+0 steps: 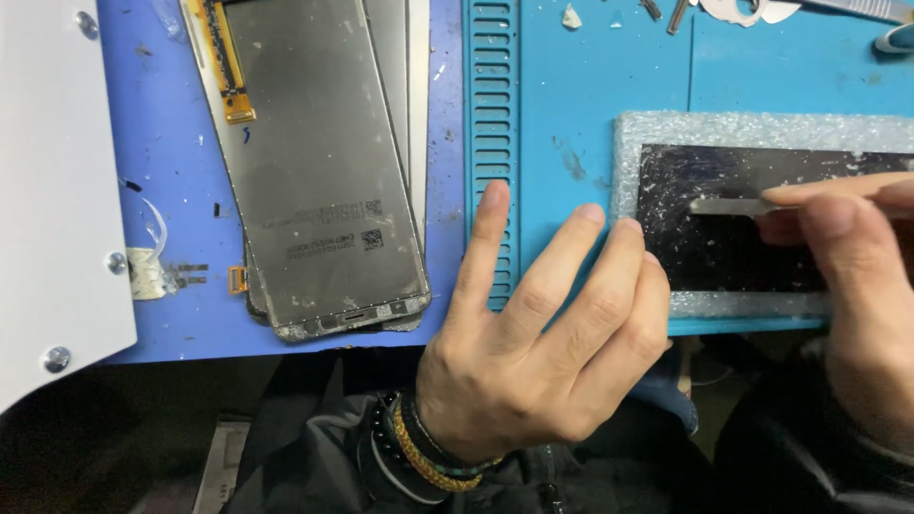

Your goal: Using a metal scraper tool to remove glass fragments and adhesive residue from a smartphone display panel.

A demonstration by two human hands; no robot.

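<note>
My left hand (543,333) lies flat with its fingers spread on the teal work mat (581,105), fingertips against the left edge of a white foam pad (743,126). On that pad rests a black glass panel (724,243) speckled with white residue. My right hand (847,257) comes in from the right and pinches a thin flat metal blade (724,205), whose tip rests on the panel's surface. Beaded bracelets circle my left wrist.
A stack of grey phone display panels (319,162) with orange flex cables lies on the blue mat (162,105) at the left. A white metal plate with screws (52,190) covers the far left. Small tools and scraps (733,9) sit along the top edge.
</note>
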